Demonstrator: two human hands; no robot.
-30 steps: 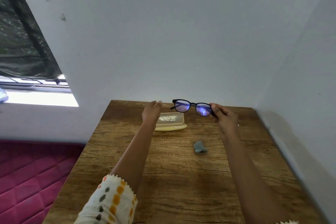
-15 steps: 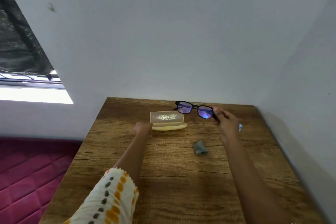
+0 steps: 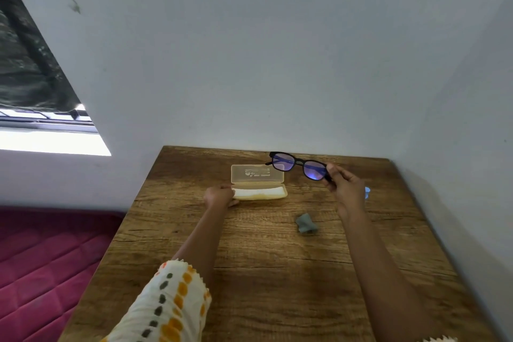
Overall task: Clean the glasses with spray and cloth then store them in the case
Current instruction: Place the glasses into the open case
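Observation:
Black-framed glasses [image 3: 298,166] with bluish lenses hang in the air above the far side of the wooden table [image 3: 263,272]. My right hand [image 3: 345,187] pinches their right end. A translucent yellow case [image 3: 258,184] stands open on the table, lid upright, just left of the glasses. My left hand [image 3: 219,197] grips the left end of the case's lower half. A crumpled grey cloth [image 3: 306,223] lies nearer to me, between my forearms. A small blue object [image 3: 367,192], perhaps the spray, shows just behind my right hand.
White walls close the table's far side and right side. To the left, beyond the table's edge, lies a dark red quilted mattress [image 3: 41,264]. A window [image 3: 41,130] is at the upper left.
My left hand dropped from near the glasses to the table and took hold of the case's left end. My right hand keeps the glasses, which sank slightly.

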